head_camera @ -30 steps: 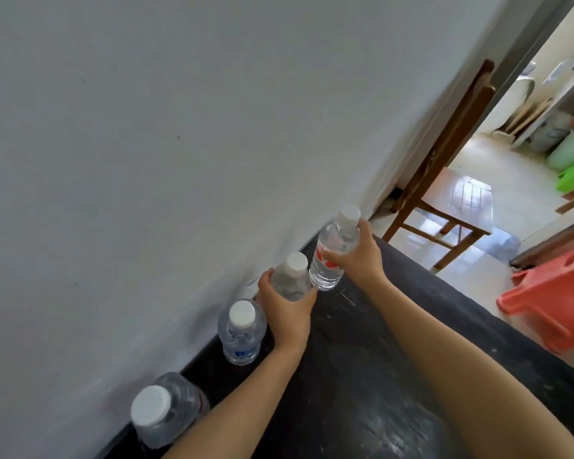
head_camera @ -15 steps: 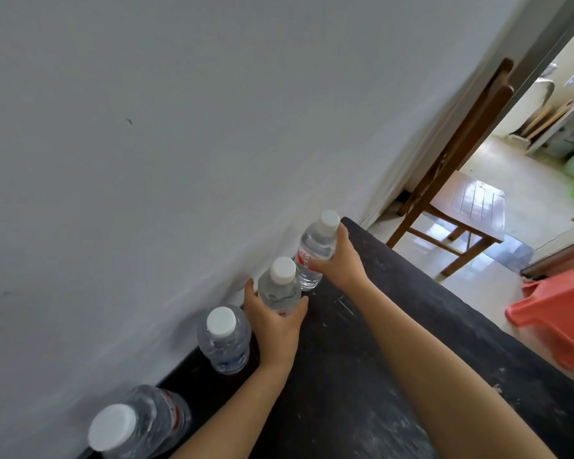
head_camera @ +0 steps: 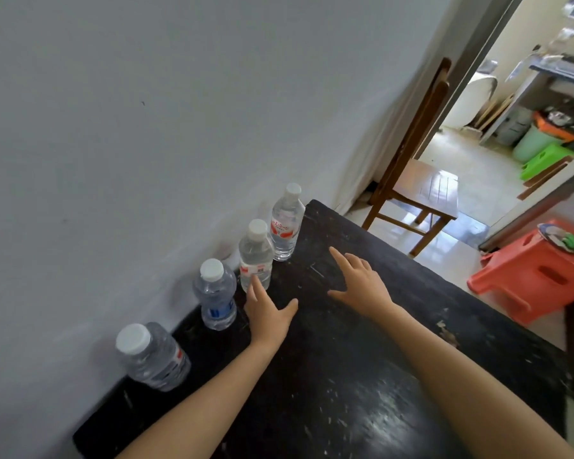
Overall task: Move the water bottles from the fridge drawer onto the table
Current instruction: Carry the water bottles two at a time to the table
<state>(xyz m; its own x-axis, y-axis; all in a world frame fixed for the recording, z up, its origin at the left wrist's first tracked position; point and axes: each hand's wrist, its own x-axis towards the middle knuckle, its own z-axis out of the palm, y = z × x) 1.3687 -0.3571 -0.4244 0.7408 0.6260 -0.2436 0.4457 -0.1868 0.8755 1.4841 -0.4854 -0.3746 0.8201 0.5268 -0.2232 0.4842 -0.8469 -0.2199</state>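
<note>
Several clear water bottles with white caps stand in a row along the wall on the black table [head_camera: 362,376]. The farthest bottle [head_camera: 285,223] has a red label. Beside it stands a second red-labelled bottle [head_camera: 256,256], then a blue-labelled bottle [head_camera: 216,294], and the nearest bottle [head_camera: 151,357]. My left hand [head_camera: 267,309] hovers open just in front of the second bottle, fingertips close to its base. Over the table, to the right of the farthest bottle, my right hand [head_camera: 358,283] is open with fingers spread and holds nothing. The fridge drawer is out of view.
A grey wall [head_camera: 146,127] runs along the table's left side. Beyond the table's far end stands a wooden chair [head_camera: 418,190]. A red plastic stool [head_camera: 537,276] sits on the floor to the right, and a doorway opens to a room with bins.
Both hands have let go of the two far bottles, which now stand on the table by the wall. The hands have drawn back toward me and opened.
</note>
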